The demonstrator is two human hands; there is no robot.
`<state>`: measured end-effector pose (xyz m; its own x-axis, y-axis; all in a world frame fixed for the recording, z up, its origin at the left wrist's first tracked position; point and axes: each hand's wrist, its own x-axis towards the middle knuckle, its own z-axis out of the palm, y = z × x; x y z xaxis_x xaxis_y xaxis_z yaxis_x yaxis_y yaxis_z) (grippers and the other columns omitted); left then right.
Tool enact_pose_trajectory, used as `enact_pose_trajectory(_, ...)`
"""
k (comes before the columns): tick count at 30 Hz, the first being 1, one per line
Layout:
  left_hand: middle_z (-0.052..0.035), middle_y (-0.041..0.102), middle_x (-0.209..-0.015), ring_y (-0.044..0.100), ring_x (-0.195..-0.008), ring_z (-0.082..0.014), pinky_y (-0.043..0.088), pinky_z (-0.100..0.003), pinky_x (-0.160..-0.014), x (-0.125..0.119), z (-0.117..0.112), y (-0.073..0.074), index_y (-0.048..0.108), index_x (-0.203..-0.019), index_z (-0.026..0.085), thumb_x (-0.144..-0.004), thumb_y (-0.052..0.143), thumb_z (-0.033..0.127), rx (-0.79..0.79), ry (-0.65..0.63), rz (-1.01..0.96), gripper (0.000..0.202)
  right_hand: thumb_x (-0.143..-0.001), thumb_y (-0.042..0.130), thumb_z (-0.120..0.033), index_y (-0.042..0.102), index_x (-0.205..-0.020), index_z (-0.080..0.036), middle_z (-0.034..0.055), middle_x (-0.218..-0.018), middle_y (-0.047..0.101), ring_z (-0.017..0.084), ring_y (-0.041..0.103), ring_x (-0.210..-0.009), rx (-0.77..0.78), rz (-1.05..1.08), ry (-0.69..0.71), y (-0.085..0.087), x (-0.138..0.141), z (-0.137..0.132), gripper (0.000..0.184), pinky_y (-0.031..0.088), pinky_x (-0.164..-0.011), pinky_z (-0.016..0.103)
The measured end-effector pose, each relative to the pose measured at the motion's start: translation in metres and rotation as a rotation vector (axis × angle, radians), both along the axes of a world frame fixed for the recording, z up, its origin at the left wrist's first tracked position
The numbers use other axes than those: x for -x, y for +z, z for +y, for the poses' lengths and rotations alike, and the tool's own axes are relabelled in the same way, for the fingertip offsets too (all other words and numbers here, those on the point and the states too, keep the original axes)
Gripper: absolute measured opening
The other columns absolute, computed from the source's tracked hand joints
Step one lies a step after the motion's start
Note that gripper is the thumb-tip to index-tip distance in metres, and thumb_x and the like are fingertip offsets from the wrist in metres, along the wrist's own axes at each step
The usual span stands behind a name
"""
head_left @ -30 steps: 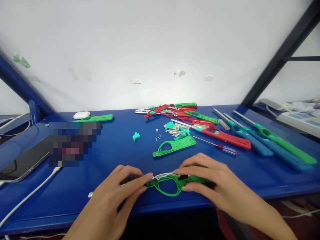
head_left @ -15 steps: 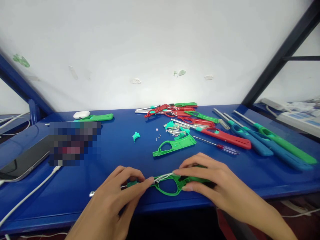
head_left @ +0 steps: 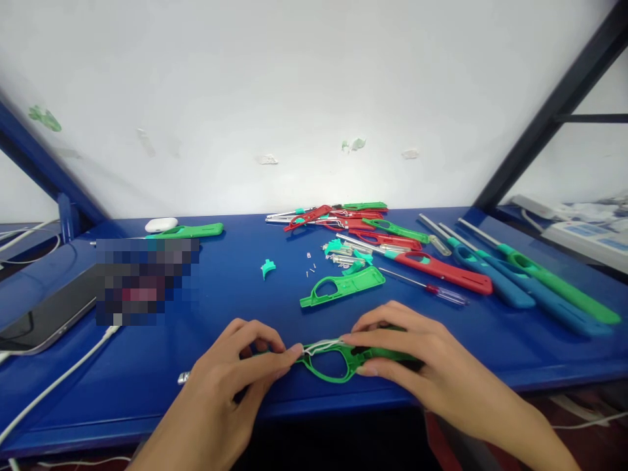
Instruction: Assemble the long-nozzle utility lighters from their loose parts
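Note:
Between my hands, near the table's front edge, lies an opened green lighter casing (head_left: 328, 377) with an oval trigger loop. Thin white wires (head_left: 321, 347) run along the loop's upper side. My left hand (head_left: 235, 373) pinches the casing at its nozzle end, thumb and fingers at the wires. A metal tip (head_left: 183, 377) sticks out to the left of that hand. My right hand (head_left: 412, 347) is closed around the handle end, its fingertips by the wires and the loop's right side. Past my hands rests a loose green half-shell (head_left: 343, 288).
Small teal triggers (head_left: 267, 267), screws and clear tubes lie mid-table. A screwdriver (head_left: 446, 294) sits beside a red lighter (head_left: 441, 271); blue lighters (head_left: 510, 288) and a green lighter (head_left: 569, 288) are at right. Opened lighters pile against the wall. A phone (head_left: 53, 311) and cable lie left.
My left hand has shifted slightly at the nozzle end, fingers drawn a little closer to the wires. My right hand keeps its hold; the other things stay put.

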<state>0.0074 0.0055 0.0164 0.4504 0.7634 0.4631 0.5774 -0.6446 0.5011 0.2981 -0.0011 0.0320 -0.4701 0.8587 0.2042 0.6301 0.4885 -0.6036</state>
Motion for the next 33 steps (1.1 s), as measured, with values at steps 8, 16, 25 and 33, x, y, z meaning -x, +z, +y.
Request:
enact_pose_trajectory(8, 0.0033, 0.073, -0.087, 0.07, -0.077, -0.0137, 0.056, -0.022, -0.065, -0.001, 0.004, 0.011, 0.084, -0.098, 0.036, -0.097, 0.068, 0.021, 0.121, 0.042, -0.087, 0.023, -0.102, 0.065, -0.048, 0.063, -0.141, -0.043, 0.0, -0.124, 0.069, 0.02, 0.068, -0.109, 0.074, 0.022, -0.04, -0.001, -0.002, -0.002, 0.039, 0.056, -0.1, 0.033)
enact_pose_trajectory(16, 0.0059, 0.075, -0.088, 0.072, -0.075, -0.01, 0.055, -0.016, -0.065, -0.002, 0.008, 0.013, 0.084, -0.089, 0.039, -0.094, 0.071, 0.023, 0.214, 0.036, -0.167, 0.021, -0.103, 0.065, -0.046, 0.062, -0.137, -0.047, -0.0046, -0.125, 0.068, 0.017, 0.065, -0.112, 0.087, 0.03, -0.023, -0.002, -0.002, 0.0, 0.034, 0.053, -0.1, 0.028)
enact_pose_trajectory(25, 0.0074, 0.074, -0.095, 0.07, -0.08, -0.0103, 0.052, -0.018, -0.072, 0.004, 0.008, 0.006, 0.08, -0.091, 0.039, -0.097, 0.067, 0.025, 0.154, 0.018, -0.071, 0.02, -0.104, 0.066, -0.041, 0.066, -0.131, -0.044, -0.0056, -0.121, 0.069, 0.015, 0.064, -0.112, 0.068, 0.055, 0.004, -0.004, -0.002, 0.001, 0.027, 0.051, -0.097, 0.025)
enact_pose_trajectory(33, 0.005, 0.07, -0.099, 0.068, -0.086, -0.0122, 0.053, -0.021, -0.073, -0.001, 0.005, 0.007, 0.076, -0.095, 0.034, -0.104, 0.058, 0.024, 0.078, 0.005, 0.024, 0.022, -0.104, 0.067, -0.037, 0.065, -0.13, -0.045, -0.0055, -0.116, 0.068, 0.015, 0.064, -0.107, 0.046, 0.057, 0.008, -0.006, -0.004, 0.0, 0.028, 0.051, -0.094, 0.025)
